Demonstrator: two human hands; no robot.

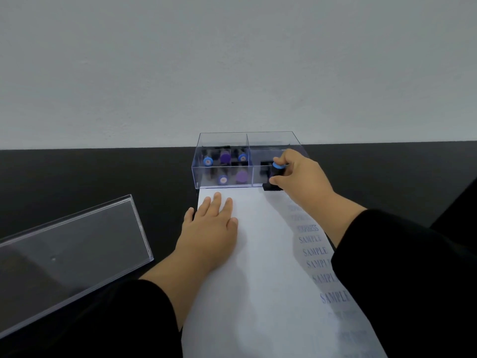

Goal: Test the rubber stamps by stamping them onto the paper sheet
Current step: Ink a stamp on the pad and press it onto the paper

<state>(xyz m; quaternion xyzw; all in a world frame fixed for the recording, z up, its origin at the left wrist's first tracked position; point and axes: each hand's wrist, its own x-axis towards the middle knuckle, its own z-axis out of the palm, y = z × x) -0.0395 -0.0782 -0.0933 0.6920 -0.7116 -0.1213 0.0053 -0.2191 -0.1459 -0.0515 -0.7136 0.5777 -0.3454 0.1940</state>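
While both hands work over one sheet, the count runs as follows.

Right hand: the right hand (299,174) grips one stamp (276,174) between thumb and curled fingers, at the far right corner of the sheet.
Held stamp: black body with a light blue cap, upright, its black base on the paper's far edge, just in front of the clear box's right compartment.
Left hand: the left hand (210,226) lies flat, fingers straight and slightly spread, palm down on the sheet's far left part; it holds nothing, and the thumb hangs over the left edge.
Sleeves: two, both black.
Paper sheet: one white paper sheet (258,267), running from the box toward the camera on the black table (90,177).
Prints: a column of blue stamped words down the right side of the sheet; one reads EXPRESS (307,228), at least five read SAMPLE (309,239), and the ones above and below are too blurred to read or count.
Clear box: one clear box (247,161) with two compartments, at the sheet's far end, near the wall.
Stamps in left compartment: five stamps (224,166), three with blue caps and two with purple caps.
Right compartment: dark shapes show behind the held stamp; I cannot tell what they are.
Lid: one clear lid (69,257), lying on the table to the left, well apart from the box.
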